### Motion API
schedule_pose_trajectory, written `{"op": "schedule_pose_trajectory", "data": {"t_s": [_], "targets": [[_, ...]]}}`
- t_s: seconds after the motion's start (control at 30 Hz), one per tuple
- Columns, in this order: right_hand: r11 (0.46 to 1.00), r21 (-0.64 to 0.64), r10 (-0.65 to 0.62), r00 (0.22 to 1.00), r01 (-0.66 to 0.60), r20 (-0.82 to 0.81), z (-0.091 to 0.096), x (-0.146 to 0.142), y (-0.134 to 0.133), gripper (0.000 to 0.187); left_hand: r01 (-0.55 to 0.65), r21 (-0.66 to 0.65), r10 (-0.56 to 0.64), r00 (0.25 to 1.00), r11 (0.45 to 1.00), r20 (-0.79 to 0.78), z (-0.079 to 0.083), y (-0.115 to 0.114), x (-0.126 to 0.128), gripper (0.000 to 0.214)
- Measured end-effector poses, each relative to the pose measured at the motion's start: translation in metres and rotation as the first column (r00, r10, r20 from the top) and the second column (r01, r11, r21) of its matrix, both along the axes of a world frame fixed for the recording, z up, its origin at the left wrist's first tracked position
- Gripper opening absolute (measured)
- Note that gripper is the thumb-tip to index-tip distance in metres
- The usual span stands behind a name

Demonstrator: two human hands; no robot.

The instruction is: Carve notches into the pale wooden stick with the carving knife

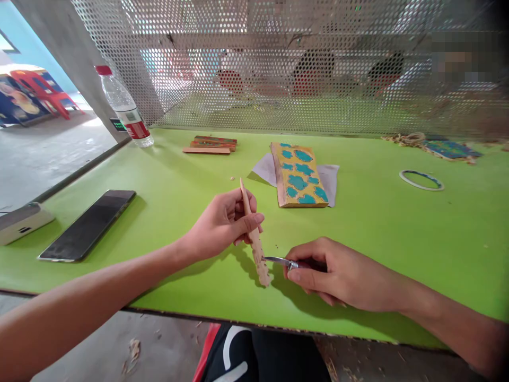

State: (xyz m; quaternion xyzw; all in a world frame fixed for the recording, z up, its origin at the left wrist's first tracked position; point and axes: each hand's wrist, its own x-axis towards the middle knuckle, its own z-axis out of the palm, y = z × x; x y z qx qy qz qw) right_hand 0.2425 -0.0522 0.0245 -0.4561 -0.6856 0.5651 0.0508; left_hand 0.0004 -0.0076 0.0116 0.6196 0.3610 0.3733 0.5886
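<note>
My left hand (234, 220) is closed around the upper part of a thin, pale wooden strip (257, 252), which slants down toward me. Small notches run along the edges of its lower half. In my right hand (330, 273) is a carving knife (280, 260) with a short blade; my fingers wrap its handle and hide most of it. The blade points left, its tip at the strip's right edge, near a notch. Beyond my hands lies a yellow block with teal patches (300, 172), resting over a pale sheet of paper (329, 178).
On the green table (178, 185) are a phone (89, 225), a white device (26, 223), a water bottle (129, 114), painted wooden strips (212, 142), a tape roll (421, 180) and a corded painted piece (449, 148). A perforated metal panel (278, 114) stands along the back.
</note>
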Motion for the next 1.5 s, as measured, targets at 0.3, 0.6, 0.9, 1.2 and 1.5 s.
{"op": "schedule_pose_trajectory", "data": {"t_s": [0.3, 0.6, 0.9, 1.2, 1.5], "targets": [[0.853, 0.516, -0.016, 0.985, -0.077, 0.174, -0.013, -0.002, -0.02, 0.021, -0.051, 0.016, 0.051, 0.998, 0.999, -0.024, 0.0, -0.001, 0.001, 0.035], [0.802, 0.595, -0.054, 0.983, -0.06, 0.173, -0.02, -0.01, -0.033, 0.021, -0.097, 0.02, 0.098, 0.994, 0.995, -0.044, 0.004, -0.004, 0.004, 0.033], [0.99, 0.135, -0.04, 0.999, 0.038, 0.013, -0.011, -0.002, -0.015, 0.032, -0.057, 0.049, 0.057, 0.998, 0.997, 0.013, 0.004, -0.007, 0.003, 0.033], [0.949, -0.314, -0.086, 0.978, 0.023, -0.188, -0.021, 0.007, 0.002, 0.035, -0.045, 0.065, 0.046, 0.999, 0.997, -0.019, 0.004, -0.004, 0.001, 0.032], [0.885, 0.466, -0.036, 0.992, -0.023, 0.118, -0.012, -0.001, -0.011, 0.03, -0.051, 0.061, 0.053, 0.998, 0.997, -0.028, 0.004, -0.002, 0.001, 0.034]]}}
